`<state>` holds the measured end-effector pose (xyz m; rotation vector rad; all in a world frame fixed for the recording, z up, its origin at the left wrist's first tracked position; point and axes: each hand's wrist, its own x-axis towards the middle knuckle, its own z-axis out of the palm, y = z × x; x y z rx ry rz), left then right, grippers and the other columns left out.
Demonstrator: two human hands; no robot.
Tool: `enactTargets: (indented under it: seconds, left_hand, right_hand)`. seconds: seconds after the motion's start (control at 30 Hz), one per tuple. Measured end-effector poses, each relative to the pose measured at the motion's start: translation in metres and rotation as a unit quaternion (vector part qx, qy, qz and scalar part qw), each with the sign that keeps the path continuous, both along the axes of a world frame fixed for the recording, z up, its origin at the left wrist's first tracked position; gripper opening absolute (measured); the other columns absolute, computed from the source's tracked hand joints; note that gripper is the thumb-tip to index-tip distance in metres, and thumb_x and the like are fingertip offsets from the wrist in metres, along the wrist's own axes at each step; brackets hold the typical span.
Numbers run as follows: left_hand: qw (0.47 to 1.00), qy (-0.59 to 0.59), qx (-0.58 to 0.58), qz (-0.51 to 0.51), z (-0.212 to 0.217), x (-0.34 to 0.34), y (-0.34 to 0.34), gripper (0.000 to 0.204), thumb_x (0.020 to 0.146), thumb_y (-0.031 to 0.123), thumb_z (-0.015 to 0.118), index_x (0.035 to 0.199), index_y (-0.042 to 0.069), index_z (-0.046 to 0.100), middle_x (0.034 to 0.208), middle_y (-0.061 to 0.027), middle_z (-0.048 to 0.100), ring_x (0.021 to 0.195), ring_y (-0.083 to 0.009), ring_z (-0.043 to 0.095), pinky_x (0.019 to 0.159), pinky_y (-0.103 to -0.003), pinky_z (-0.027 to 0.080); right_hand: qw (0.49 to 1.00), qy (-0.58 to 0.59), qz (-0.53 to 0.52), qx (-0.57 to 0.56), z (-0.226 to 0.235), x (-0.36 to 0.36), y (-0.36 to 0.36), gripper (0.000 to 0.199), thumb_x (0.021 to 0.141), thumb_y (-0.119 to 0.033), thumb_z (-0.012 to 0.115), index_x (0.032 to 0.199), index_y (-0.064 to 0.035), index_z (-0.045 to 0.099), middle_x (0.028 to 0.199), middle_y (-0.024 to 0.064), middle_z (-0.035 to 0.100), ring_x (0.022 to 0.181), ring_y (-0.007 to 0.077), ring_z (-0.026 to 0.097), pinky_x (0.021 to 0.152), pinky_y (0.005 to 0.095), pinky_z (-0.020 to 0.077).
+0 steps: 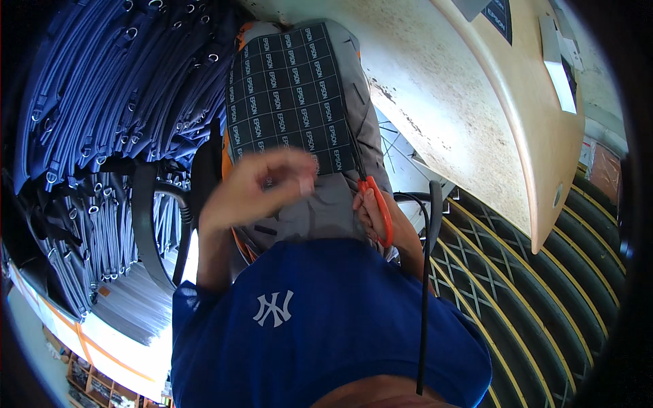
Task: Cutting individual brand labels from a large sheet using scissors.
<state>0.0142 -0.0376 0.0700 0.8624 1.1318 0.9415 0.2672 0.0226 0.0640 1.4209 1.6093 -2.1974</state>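
Observation:
Across my lap lies a black sheet (286, 88) printed with a grid of repeated white lettering. Under it is a grey fabric piece (367, 115) with orange at its left edge. My right hand (368, 212) grips a pair of scissors (385, 214) by the orange handles, at the sheet's near right corner. The dark blades point away from me along the sheet's right edge. Over the near edge of the sheet hovers my left hand (262, 190), blurred by motion. Its fingers curl toward the thumb; whether anything is between them cannot be made out.
Stacks of navy fabric straps or bags with metal rings (129, 81) rise on the left, with darker ones (109, 231) below. A pale curved table (476, 88) stands at right, its edge close to my right side. Beneath it are dark rolls with yellow edges (544, 292).

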Motion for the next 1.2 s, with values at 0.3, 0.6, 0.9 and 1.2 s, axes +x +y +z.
enactTargets:
  seconds: [0.3,0.6,0.9,1.2]
  left_hand:
    - [0.82,0.5,0.24,0.14,-0.105,-0.058,0.131,0.063,0.073,0.038,0.071,0.121,0.002,0.05,0.119,-0.0182,0.052,0.109,-0.0315,0.051,0.095,-0.039,0.038]
    - [0.875,0.468,0.121,-0.028,-0.1,-0.08,0.177,0.088,0.056,0.057,0.075,0.12,0.001,0.052,0.103,-0.0226,0.061,0.099,-0.0353,0.058,0.089,-0.037,0.044]
    - [0.911,0.365,0.147,-0.125,-0.089,-0.105,0.171,0.045,0.075,0.034,0.071,0.102,0.0,0.062,0.088,-0.011,0.066,0.084,-0.0166,0.061,0.077,-0.028,0.047]
    - [0.93,0.324,0.128,-0.114,0.027,-0.108,0.142,0.027,0.082,0.023,0.066,0.095,0.0,0.063,0.081,-0.003,0.064,0.075,-0.0076,0.056,0.07,-0.024,0.046]
  right_hand:
    - [1.0,0.007,-0.001,-0.028,-0.001,-0.005,0.0,0.058,0.092,-0.055,0.027,0.083,-0.0014,0.047,0.048,-0.003,0.035,0.033,0.0058,0.034,0.033,0.0205,0.0294]
    - [0.998,-0.001,-0.011,-0.056,-0.005,-0.002,0.005,0.061,0.092,-0.057,0.025,0.083,-0.0005,0.047,0.045,-0.0028,0.035,0.031,0.0066,0.034,0.031,0.0205,0.0301]
    - [0.994,0.083,0.061,0.027,-0.009,0.01,0.009,0.053,0.093,-0.05,0.029,0.085,-0.0008,0.048,0.05,-0.0021,0.039,0.037,0.0062,0.037,0.036,0.0199,0.0319]
    - [0.961,0.116,0.157,0.196,0.011,0.023,0.02,0.04,0.088,-0.041,0.049,0.089,-0.0012,0.053,0.071,0.0085,0.053,0.064,0.0196,0.053,0.061,0.0309,0.0419]
